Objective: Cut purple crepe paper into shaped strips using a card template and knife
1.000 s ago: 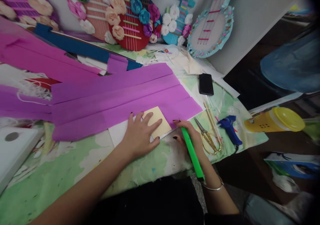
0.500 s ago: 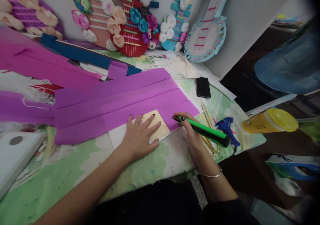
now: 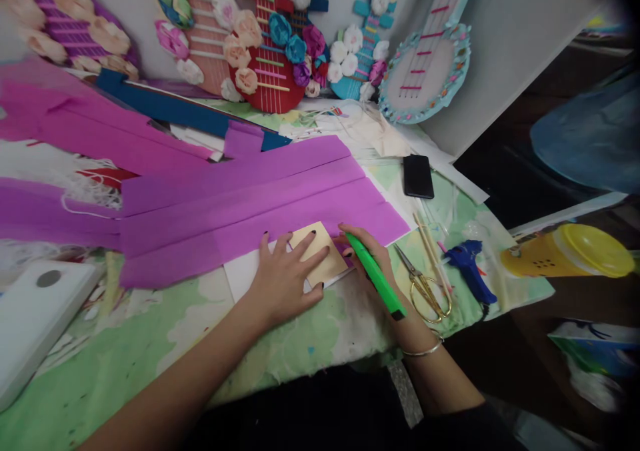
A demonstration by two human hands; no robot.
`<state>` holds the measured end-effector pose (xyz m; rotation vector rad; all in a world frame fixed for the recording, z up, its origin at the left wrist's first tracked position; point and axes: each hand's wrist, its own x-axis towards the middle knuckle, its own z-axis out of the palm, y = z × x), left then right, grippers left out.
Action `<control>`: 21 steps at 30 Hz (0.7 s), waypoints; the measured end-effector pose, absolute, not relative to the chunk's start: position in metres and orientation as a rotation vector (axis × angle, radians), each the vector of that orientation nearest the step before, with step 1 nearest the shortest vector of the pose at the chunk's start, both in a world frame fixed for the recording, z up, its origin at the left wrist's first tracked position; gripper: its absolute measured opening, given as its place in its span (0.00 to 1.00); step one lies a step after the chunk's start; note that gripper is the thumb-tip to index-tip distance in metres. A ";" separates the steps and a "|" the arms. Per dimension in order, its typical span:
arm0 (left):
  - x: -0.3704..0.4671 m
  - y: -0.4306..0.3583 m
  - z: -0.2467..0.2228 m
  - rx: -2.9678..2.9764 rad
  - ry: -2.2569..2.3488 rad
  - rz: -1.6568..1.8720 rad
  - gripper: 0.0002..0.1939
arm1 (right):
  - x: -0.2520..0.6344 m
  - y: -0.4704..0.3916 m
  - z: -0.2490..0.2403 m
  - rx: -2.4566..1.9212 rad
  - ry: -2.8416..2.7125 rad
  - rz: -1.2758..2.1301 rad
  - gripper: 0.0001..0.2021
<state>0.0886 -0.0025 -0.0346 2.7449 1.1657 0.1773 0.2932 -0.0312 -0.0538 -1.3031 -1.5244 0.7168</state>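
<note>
My left hand [image 3: 283, 271] lies flat with its fingers spread, pressing on a pale yellow square card [image 3: 327, 259]. That card rests over the near edge of a purple crepe paper sheet [image 3: 240, 201] and a white sheet [image 3: 240, 271] beneath it. In my right hand [image 3: 370, 251] is a green utility knife [image 3: 375, 274], its back end tilted toward me. My right fingers are at the card's right side, on the purple paper. The knife's tip is hidden by the fingers. Gold-handled scissors [image 3: 425, 291] lie right of my right hand.
A blue glue gun [image 3: 470, 271], wooden sticks [image 3: 431, 247] and a black phone-like slab [image 3: 419, 176] lie at the right. A yellow lidded cup [image 3: 565, 251] is beyond them. At left is a white device [image 3: 45, 317]. Decorated paper guitars [image 3: 270, 71] line the back wall.
My right hand has moved closer to the card, and the utility knife has swung from nearly level to steeper. The scissors are more exposed. My left hand stays on the card; the view has shifted slightly.
</note>
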 end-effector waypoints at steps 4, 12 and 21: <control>0.088 -0.003 -0.037 2.727 1.169 0.201 0.31 | 0.290 -0.027 -0.062 -1.341 -1.443 0.804 0.20; 0.086 -0.002 -0.041 2.730 1.151 0.251 0.31 | 0.290 -0.027 -0.060 -1.432 -1.559 0.727 0.20; 0.086 -0.002 -0.041 2.728 1.166 0.258 0.31 | 0.288 -0.026 -0.059 -1.376 -1.524 0.748 0.16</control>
